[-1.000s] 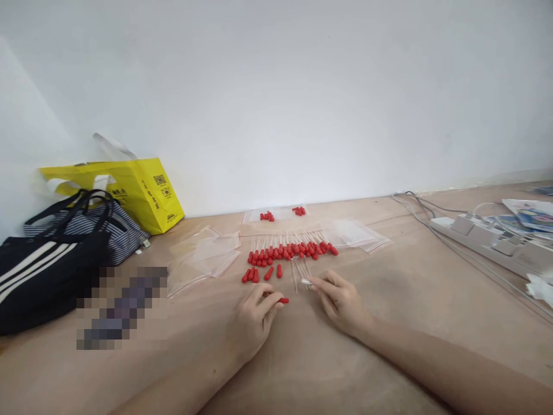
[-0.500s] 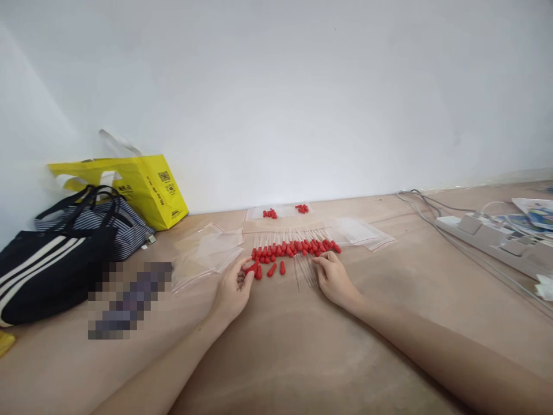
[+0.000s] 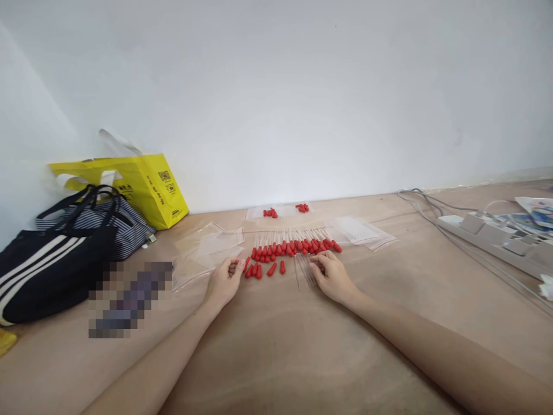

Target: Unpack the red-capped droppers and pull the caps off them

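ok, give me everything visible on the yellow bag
The yellow bag has pale handles, black print and a QR-like square on its side. It looks smooth, perhaps coated fabric, and sits tilted on the table near the wall, partly hidden by black straps and the striped bag, which seems to touch it.

Both hands point(image 3: 279, 276) low (fingers point(image 3: 317, 263) curled).

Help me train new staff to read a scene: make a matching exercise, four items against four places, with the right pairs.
1. Yellow bag
2. Left hand
3. Power strip
4. Right hand

A. By the thin clear tubes
B. Behind the striped bag
C. Beside the loose red bulbs
D. On the table's right side

Pairs: 1-B, 2-C, 3-D, 4-A
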Tool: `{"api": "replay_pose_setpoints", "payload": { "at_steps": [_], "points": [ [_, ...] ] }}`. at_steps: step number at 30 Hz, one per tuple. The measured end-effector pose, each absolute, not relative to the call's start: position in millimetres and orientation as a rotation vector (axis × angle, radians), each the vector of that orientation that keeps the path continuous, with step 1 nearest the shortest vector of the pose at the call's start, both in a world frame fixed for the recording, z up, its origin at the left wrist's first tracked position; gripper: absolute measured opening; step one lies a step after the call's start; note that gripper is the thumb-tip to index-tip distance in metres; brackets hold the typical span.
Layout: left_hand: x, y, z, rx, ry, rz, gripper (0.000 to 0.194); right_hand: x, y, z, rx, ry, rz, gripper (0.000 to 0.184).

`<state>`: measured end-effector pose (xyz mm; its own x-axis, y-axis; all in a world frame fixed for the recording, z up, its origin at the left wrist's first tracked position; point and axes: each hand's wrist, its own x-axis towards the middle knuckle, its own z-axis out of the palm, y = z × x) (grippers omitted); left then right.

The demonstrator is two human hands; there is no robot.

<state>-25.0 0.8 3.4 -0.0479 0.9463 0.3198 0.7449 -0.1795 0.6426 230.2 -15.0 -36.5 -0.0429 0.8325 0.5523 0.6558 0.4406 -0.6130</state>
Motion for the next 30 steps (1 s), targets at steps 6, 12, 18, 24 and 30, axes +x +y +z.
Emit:
{"api": "replay_pose_setpoints", "payload": {
  "at_steps": [6,12,18,24,30],
  "points": [
    [-25,10,7,2.249,1.892,1.065,0.024,232,-15,-36,-1.276,-1.734,0.327,0.015],
    [1,24,21,2.592,1.698,0.983,0.015,232,-17,-32,-1.281,-1.710,0.367,0.015],
    [34,37,24,2.874,1.522,0.631,0.019,232,-19,-32,-1.249,-1.699,0.315,0.016],
    [45,45,20,2.939,1.480,0.649,0.010,233,-18,-32,-1.252,-1.711,0.292,0.016],
    [35,30,21,2.835,1.540,1.014,0.019,238,-22,-30,-1.249,-1.676,0.276,0.015]
  ]
}}
